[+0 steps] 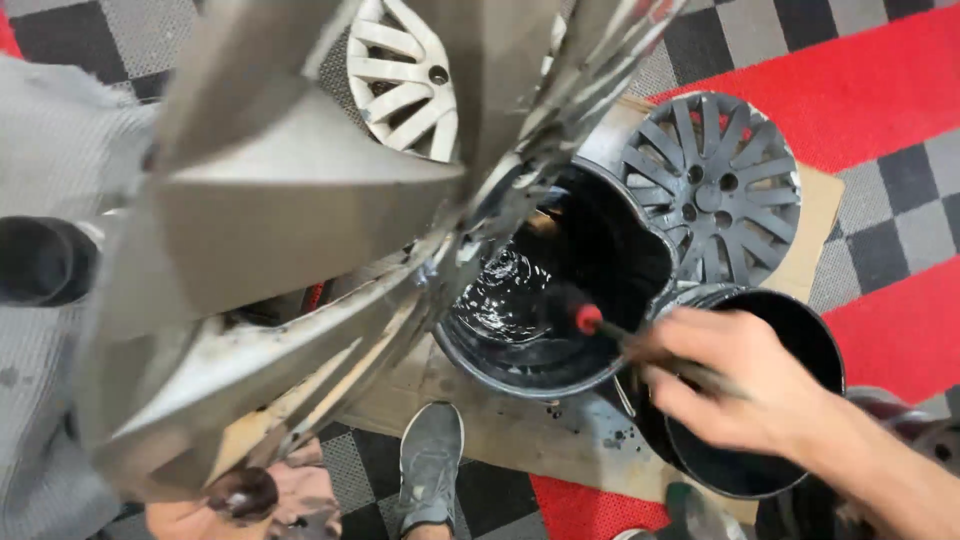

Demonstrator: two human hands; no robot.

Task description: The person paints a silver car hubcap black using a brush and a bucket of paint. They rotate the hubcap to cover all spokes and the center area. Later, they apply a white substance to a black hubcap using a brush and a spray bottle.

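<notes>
A large silver hubcap (290, 230) is held up close to the camera, blurred and filling the left half of the view. My left hand (285, 505), stained dark, grips its lower edge at the bottom left. My right hand (740, 380) is closed on the thin handle of a brush (585, 318) with a red collar. The dark brush head sits inside a black bucket (520, 385) that holds rippling black liquid. The hubcap hides the bucket's left side.
A second black bucket (830, 350) stands right beside the first, under my right wrist. On a stained cardboard sheet (500, 430) lies a dark grey hubcap (710, 185); a white hubcap (405, 75) is behind. A grey shoe (430, 460) rests on red, black and grey floor tiles (880, 90).
</notes>
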